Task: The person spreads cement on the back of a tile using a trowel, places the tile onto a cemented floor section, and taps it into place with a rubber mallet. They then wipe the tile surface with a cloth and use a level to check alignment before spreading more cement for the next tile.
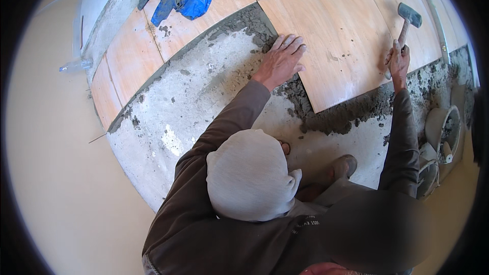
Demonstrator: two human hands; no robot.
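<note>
While, in the head view, the left hand (pixel 281 61) rested on the left edge of the wood-grain tile (pixel 341 46) with its fingers slightly parted, the right hand (pixel 399 63) held the mallet (pixel 409 15), fingers closed around its handle. Dark mortar (pixel 331 122) bordered the tile's near edge.

Left hand (pixel 280 62) on tile (pixel 344 35) — right hand (pixel 399 66) grips mallet (pixel 409 16)
</note>
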